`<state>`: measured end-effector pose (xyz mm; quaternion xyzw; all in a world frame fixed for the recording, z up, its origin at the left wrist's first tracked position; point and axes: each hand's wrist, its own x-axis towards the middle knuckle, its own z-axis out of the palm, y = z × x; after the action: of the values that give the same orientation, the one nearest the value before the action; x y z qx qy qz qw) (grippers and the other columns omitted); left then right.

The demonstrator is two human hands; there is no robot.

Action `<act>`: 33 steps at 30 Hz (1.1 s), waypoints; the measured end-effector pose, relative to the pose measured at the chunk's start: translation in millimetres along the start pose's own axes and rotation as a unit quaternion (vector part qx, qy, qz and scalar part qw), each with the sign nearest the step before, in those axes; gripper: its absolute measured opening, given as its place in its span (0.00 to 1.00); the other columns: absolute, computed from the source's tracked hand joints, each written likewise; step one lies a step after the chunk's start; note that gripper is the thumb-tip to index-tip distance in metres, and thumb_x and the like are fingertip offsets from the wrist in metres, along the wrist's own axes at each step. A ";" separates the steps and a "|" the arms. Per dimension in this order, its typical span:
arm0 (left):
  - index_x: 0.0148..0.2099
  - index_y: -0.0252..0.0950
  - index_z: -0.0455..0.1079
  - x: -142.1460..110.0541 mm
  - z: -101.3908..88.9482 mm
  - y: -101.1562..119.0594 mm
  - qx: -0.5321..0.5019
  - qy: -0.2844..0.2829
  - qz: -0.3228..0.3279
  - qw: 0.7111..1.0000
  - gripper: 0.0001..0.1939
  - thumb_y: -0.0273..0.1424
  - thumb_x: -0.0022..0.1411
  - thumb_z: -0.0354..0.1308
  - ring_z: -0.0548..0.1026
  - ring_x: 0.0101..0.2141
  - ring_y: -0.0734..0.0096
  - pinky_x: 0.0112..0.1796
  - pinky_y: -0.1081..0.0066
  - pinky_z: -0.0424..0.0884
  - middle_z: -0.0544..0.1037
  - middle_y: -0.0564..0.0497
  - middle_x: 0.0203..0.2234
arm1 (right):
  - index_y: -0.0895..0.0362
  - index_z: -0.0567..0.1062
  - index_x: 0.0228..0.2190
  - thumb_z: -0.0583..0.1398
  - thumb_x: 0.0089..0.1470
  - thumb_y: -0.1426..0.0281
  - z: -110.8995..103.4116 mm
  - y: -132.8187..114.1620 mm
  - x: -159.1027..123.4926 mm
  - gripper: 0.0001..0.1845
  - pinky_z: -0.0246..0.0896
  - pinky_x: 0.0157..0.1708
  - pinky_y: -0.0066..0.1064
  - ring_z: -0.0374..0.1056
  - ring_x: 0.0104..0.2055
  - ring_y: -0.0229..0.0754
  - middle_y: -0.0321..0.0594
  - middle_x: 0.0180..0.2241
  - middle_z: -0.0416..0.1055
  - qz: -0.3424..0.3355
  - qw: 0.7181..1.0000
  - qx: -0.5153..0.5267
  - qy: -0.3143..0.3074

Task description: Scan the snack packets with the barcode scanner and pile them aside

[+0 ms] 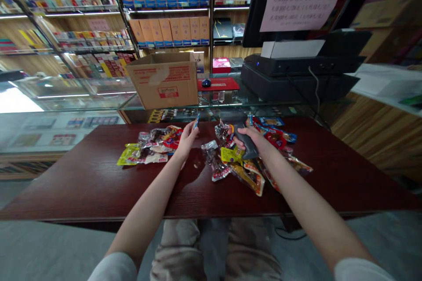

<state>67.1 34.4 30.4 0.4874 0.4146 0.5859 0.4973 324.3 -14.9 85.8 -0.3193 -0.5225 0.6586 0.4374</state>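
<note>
The left hand point(187, 137) pinches a slim blue packet point(197, 120), perhaps plastic, seen edge-on; the right hand point(253, 137) wraps a grey barcode scanner point(248, 145), partly hiding glossy, crinkled pouches point(245, 174).

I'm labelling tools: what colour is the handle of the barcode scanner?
The barcode scanner's handle is dark grey; it shows best in the head view.

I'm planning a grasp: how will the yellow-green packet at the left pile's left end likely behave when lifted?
The yellow-green packet is probably slippery, given its shine. Its crinkled look suggests it may flex rather than stay flat. It could nudge the neighbouring packets, since it lies up against them.
</note>
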 end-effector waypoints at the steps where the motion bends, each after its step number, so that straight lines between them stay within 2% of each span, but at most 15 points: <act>1: 0.50 0.38 0.70 -1.1 0.6 4.2 -0.061 -0.010 -0.031 0.998 0.21 0.44 0.59 0.61 0.75 0.43 0.65 0.45 0.65 0.71 0.76 0.47 0.42 | 0.58 0.72 0.38 0.62 0.49 0.58 -0.7 5.4 2.1 0.18 0.48 0.15 0.27 0.55 0.15 0.35 0.31 0.15 0.62 0.005 1.000 0.005 -0.005; 5: 0.41 0.35 0.72 -5.0 0.5 15.4 -0.214 -0.066 -0.138 0.965 0.20 0.47 0.66 0.51 0.73 0.30 0.71 0.31 0.70 0.70 0.79 0.45 0.35 | 0.58 0.71 0.36 0.63 0.50 0.58 -2.8 20.2 0.5 0.17 0.48 0.15 0.26 0.54 0.15 0.33 0.31 0.15 0.62 0.025 0.999 0.017 -0.029; 8: 0.41 0.35 0.74 -6.0 0.0 15.3 -0.227 -0.073 -0.146 0.960 0.16 0.41 0.65 0.53 0.71 0.27 0.74 0.29 0.72 0.68 0.79 0.46 0.34 | 0.58 0.70 0.35 0.63 0.51 0.59 -2.6 24.2 -5.7 0.16 0.48 0.15 0.25 0.55 0.15 0.33 0.32 0.16 0.64 0.037 0.998 0.010 -0.049; 9: 0.44 0.35 0.74 -6.2 0.4 13.8 -0.211 -0.071 -0.137 0.965 0.14 0.38 0.62 0.57 0.71 0.28 0.75 0.31 0.73 0.69 0.79 0.47 0.35 | 0.58 0.70 0.36 0.63 0.51 0.59 -2.1 24.7 -7.6 0.16 0.49 0.15 0.25 0.56 0.16 0.33 0.32 0.16 0.64 0.041 0.998 0.007 -0.054; 11: 0.52 0.36 0.72 -6.8 1.9 10.3 -0.158 -0.061 -0.097 0.981 0.21 0.34 0.56 0.63 0.73 0.33 0.74 0.36 0.72 0.70 0.78 0.49 0.39 | 0.59 0.70 0.36 0.63 0.52 0.59 -0.2 24.4 -10.0 0.16 0.49 0.15 0.24 0.57 0.15 0.33 0.32 0.16 0.65 0.051 0.997 0.000 -0.059; 13: 0.59 0.39 0.67 -7.4 3.3 7.4 -0.085 -0.041 -0.028 0.995 0.31 0.34 0.53 0.67 0.74 0.39 0.69 0.43 0.69 0.70 0.76 0.48 0.44 | 0.59 0.70 0.35 0.63 0.51 0.59 2.6 23.0 -11.1 0.17 0.50 0.15 0.24 0.56 0.15 0.33 0.32 0.16 0.64 0.058 0.996 -0.006 -0.062; 15: 0.61 0.42 0.66 -7.4 3.3 6.1 0.015 -0.013 0.056 0.998 0.34 0.37 0.52 0.68 0.73 0.46 0.63 0.50 0.64 0.69 0.74 0.47 0.47 | 0.60 0.70 0.35 0.64 0.50 0.58 5.6 21.1 -11.6 0.18 0.50 0.14 0.24 0.56 0.15 0.32 0.31 0.15 0.64 0.064 0.996 -0.012 -0.062; 17: 0.59 0.42 0.69 -6.6 1.9 5.9 0.129 0.007 0.130 0.983 0.31 0.37 0.52 0.68 0.69 0.51 0.58 0.56 0.60 0.65 0.71 0.46 0.48 | 0.60 0.70 0.35 0.64 0.49 0.58 7.9 19.6 -12.0 0.18 0.50 0.14 0.24 0.57 0.14 0.32 0.31 0.15 0.65 0.064 0.996 -0.016 -0.058; 20: 0.57 0.41 0.71 -5.1 -0.7 4.4 0.244 0.007 0.193 0.950 0.28 0.35 0.53 0.67 0.65 0.54 0.57 0.61 0.58 0.59 0.66 0.46 0.48 | 0.60 0.70 0.36 0.64 0.49 0.59 9.6 19.3 -12.7 0.19 0.51 0.15 0.24 0.57 0.14 0.32 0.31 0.15 0.65 0.060 0.997 -0.021 -0.051; 27: 0.67 0.42 0.59 -5.8 -0.7 -3.9 0.329 -0.039 0.250 0.910 0.38 0.27 0.55 0.61 0.60 0.57 0.60 0.64 0.55 0.53 0.57 0.46 0.50 | 0.60 0.70 0.36 0.64 0.49 0.58 12.1 20.2 -12.6 0.19 0.51 0.14 0.23 0.57 0.14 0.32 0.31 0.14 0.65 0.064 0.997 -0.031 -0.038; 33: 0.69 0.42 0.55 -4.9 -2.3 -6.5 0.328 -0.037 0.245 0.912 0.42 0.23 0.52 0.57 0.57 0.58 0.59 0.64 0.54 0.53 0.55 0.46 0.50 | 0.60 0.70 0.37 0.65 0.49 0.58 13.9 16.6 -14.7 0.20 0.52 0.15 0.24 0.57 0.15 0.32 0.30 0.14 0.63 0.063 0.996 -0.037 -0.041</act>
<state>66.1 30.6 23.0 0.7307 0.4319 0.5020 0.1656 314.1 -35.1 72.7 -0.3400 -0.5430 0.6775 0.3612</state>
